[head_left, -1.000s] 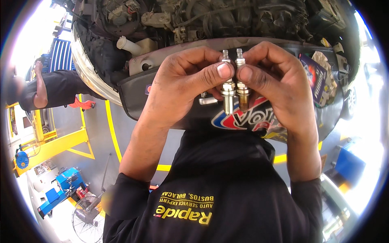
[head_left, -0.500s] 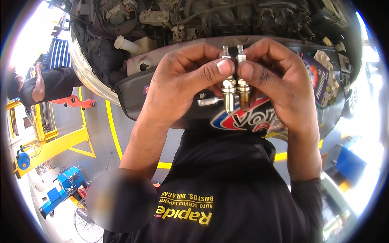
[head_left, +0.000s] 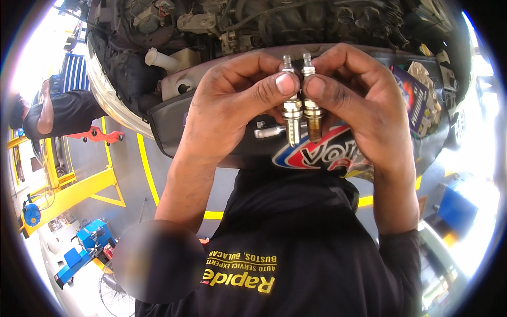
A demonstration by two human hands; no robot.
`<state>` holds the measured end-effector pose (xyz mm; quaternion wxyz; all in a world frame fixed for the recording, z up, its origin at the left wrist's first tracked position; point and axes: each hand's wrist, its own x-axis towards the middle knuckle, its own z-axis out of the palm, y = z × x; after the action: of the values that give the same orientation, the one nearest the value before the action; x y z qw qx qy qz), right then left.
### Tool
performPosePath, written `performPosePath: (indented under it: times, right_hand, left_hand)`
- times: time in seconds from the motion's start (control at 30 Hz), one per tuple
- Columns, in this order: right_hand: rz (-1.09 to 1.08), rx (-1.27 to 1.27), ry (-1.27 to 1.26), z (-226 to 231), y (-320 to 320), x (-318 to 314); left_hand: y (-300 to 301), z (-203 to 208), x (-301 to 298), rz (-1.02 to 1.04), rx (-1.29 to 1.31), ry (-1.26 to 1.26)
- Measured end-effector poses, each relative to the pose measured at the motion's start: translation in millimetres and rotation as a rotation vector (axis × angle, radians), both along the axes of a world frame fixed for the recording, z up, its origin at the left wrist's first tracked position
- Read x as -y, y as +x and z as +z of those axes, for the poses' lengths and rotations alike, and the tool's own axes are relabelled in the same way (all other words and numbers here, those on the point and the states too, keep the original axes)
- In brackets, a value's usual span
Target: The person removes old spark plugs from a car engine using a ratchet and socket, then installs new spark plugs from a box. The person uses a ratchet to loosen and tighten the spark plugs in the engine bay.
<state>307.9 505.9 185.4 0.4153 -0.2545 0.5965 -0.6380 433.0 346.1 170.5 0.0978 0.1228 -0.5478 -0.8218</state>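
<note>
My left hand point(head_left: 232, 105) pinches a clean silver spark plug point(head_left: 291, 113) between thumb and fingers. My right hand point(head_left: 359, 111) grips a second spark plug point(head_left: 313, 115) with a browner, worn thread. Both plugs stand upright, side by side and touching, terminals up, in front of my dark shirt and above the car's front edge. A short metal cylinder point(head_left: 266, 131) pokes out sideways just below my left thumb; I cannot tell what holds it.
An open engine bay point(head_left: 274, 26) fills the top, with a whitish reservoir point(head_left: 177, 71). A dark fender cover point(head_left: 211, 142) drapes the car's front. A printed box point(head_left: 417, 103) lies to the right. Another person point(head_left: 63, 113) stands at left near a yellow lift point(head_left: 68, 195) and blue cart point(head_left: 87, 245).
The two plugs stay held together in the same grip. Only the view has drifted slightly, so the engine bay sits a little higher.
</note>
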Motion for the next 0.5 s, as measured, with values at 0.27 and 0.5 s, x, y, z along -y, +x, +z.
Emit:
performPosePath:
  times: [0.27, 0.5]
  right_hand:
    - [-0.015, -0.009, -0.053, -0.5, 0.3, 0.9]
    - [-0.026, -0.037, -0.045, 2.9, -0.5, -0.6]
  left_hand:
    - [-1.4, -3.9, -0.5, 0.019, -0.021, -0.013]
    - [-5.0, -6.5, -3.3, 0.039, -0.055, 0.007]
